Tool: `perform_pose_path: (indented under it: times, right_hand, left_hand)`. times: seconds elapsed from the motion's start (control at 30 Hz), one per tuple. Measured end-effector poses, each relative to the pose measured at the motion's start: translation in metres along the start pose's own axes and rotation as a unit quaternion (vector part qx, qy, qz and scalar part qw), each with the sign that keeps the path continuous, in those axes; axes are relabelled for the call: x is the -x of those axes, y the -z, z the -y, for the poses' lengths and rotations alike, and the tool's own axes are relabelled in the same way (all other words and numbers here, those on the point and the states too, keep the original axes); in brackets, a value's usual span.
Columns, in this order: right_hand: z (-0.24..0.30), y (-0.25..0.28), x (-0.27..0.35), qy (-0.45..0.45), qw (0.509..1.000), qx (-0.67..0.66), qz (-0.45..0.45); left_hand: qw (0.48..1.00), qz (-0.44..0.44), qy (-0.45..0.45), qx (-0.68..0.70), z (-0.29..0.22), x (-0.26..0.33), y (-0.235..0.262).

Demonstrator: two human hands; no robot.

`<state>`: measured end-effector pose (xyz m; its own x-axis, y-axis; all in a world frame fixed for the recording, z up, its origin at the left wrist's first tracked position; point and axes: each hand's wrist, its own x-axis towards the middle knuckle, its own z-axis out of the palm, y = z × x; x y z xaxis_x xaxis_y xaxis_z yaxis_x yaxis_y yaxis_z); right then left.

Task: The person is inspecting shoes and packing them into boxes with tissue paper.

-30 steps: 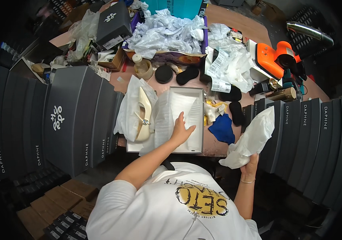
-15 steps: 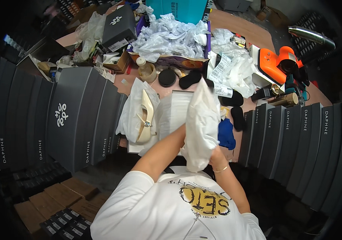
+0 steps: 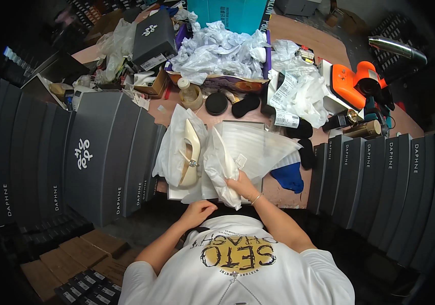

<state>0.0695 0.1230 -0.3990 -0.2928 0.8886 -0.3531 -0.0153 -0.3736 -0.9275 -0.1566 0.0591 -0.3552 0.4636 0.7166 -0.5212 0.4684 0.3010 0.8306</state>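
A cream high-heeled shoe (image 3: 190, 152) with a jewelled strap lies on its side on white tissue paper (image 3: 164, 155), at the left of a shoe box (image 3: 266, 175). Beside it, my right hand (image 3: 243, 187) grips a second shoe (image 3: 222, 162) partly covered in thin white paper; a bit of jewel shows near my fingers. A translucent sheet of wrapping (image 3: 263, 145) spreads out behind this shoe, over the box. My left hand (image 3: 197, 213) hovers by the table's front edge, fingers curled together with nothing visible in them.
Stacked dark grey shoe boxes (image 3: 105, 152) flank the left, and more boxes (image 3: 375, 173) stand along the right. Behind are a carton of crumpled paper (image 3: 222, 53), a glue jar (image 3: 189, 94), a round black tin (image 3: 216, 103), a blue cloth (image 3: 287, 178) and an orange device (image 3: 342, 81).
The paper-wrapped shoe, held up by both hands before, is now lowered onto the box beside the cream shoe. My left hand has let go and drawn back to the table edge.
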Motion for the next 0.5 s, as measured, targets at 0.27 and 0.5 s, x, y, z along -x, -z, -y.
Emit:
perform_pose_path:
  times: [0.27, 0.5]
  right_hand:
    - [-0.032, 0.031, 0.013, -0.036, 0.994, 0.045, -0.097]
    - [-0.046, 0.05, 0.026, 0.027, 0.906, 0.363, -0.214]
  left_hand:
    - [0.712, -0.133, 0.198, 0.661, 0.023, -0.047, -0.025]
    - [0.942, -0.227, -0.206, -0.139, -0.041, -0.047, -0.044]
